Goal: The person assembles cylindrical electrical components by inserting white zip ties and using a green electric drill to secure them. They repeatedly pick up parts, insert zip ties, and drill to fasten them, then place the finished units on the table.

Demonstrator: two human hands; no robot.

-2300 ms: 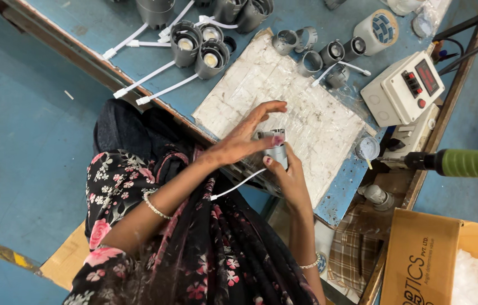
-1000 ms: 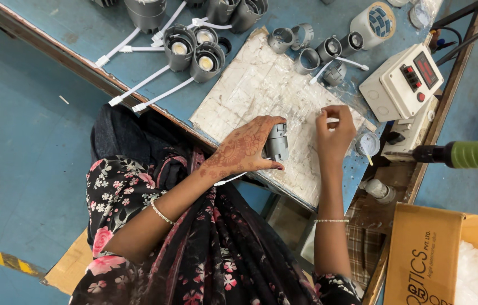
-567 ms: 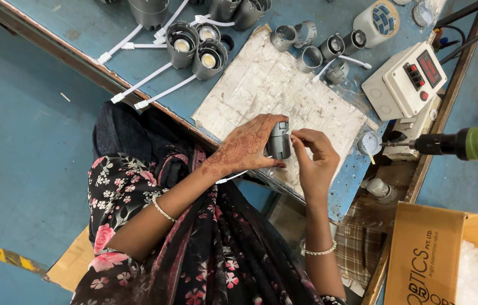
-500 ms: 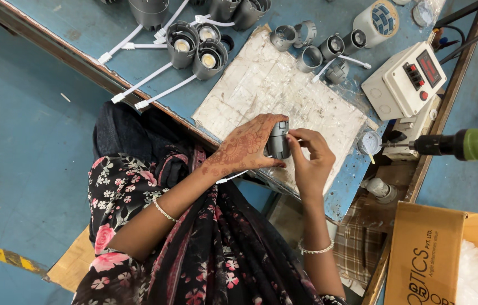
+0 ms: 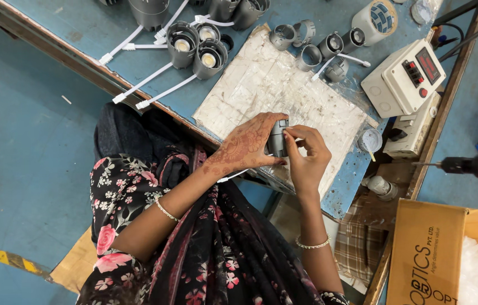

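My left hand (image 5: 244,147) is wrapped around a small grey cylindrical lamp housing (image 5: 278,138), holding it just above the near edge of a worn white work mat (image 5: 261,79). My right hand (image 5: 306,155) pinches at the housing's right side with thumb and fingertips. A white cable (image 5: 233,176) hangs from the housing under my left palm. Whatever small part my right fingers press there is hidden.
On the blue bench (image 5: 97,28) lie finished grey lamps with white leads (image 5: 193,51) and several empty grey housings (image 5: 318,48). A beige tester box with a red display (image 5: 405,76) stands at the right. A screwdriver with a green handle (image 5: 476,165) hangs over a cardboard box (image 5: 448,254).
My right hand came back from the mat's right side to the housing and now pinches its side. My left hand has kept hold of the housing almost without moving.
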